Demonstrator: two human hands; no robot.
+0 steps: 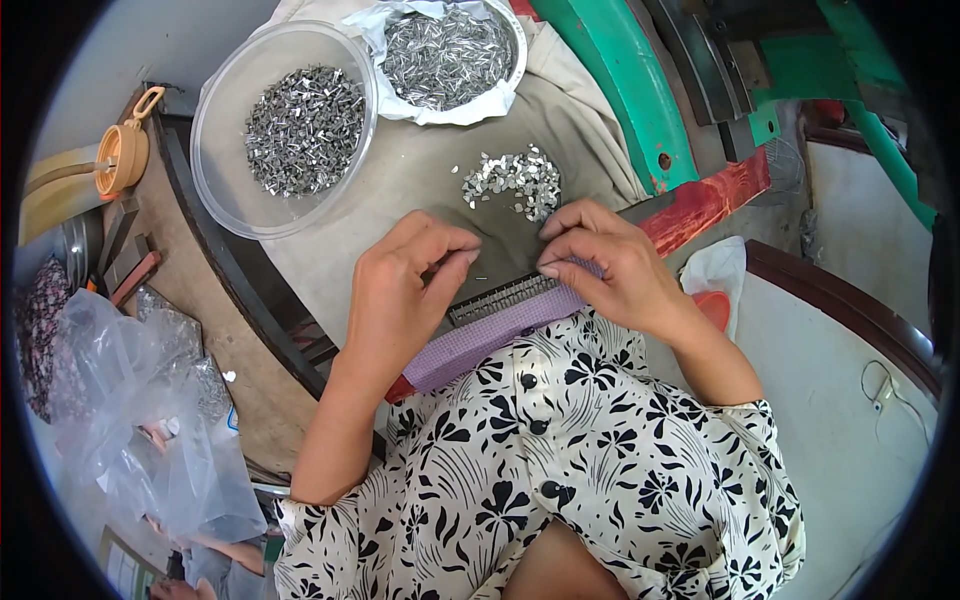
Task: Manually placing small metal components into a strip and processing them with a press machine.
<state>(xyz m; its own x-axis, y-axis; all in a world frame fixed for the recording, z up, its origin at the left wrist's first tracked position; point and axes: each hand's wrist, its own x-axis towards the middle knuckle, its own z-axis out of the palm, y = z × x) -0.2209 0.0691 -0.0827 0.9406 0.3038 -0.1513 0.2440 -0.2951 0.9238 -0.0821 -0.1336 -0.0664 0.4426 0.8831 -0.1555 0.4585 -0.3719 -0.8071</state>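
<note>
My left hand (405,280) is closed in a pinch, thumb and forefinger tips nearly together, over the grey cloth (415,170). Any piece between them is too small to make out. Opposite it, my right hand (610,260) is also pinched, at the right end of a long dark rack (505,298) lined with small upright metal pieces. A purple checked pad (480,350) runs along the rack's near side. One thin metal pin (481,278) lies just beyond the rack, between my hands. Farther off is a loose pile of small flat silvery pieces (540,180).
A clear round tub (215,180) of short metal parts stands at the far left. Beside it, a bowl lined with white plastic (500,103) holds thin metal pins. Green machine framing (625,90) rises at right. Plastic bags (150,430) and an orange-lidded container (122,160) are at left.
</note>
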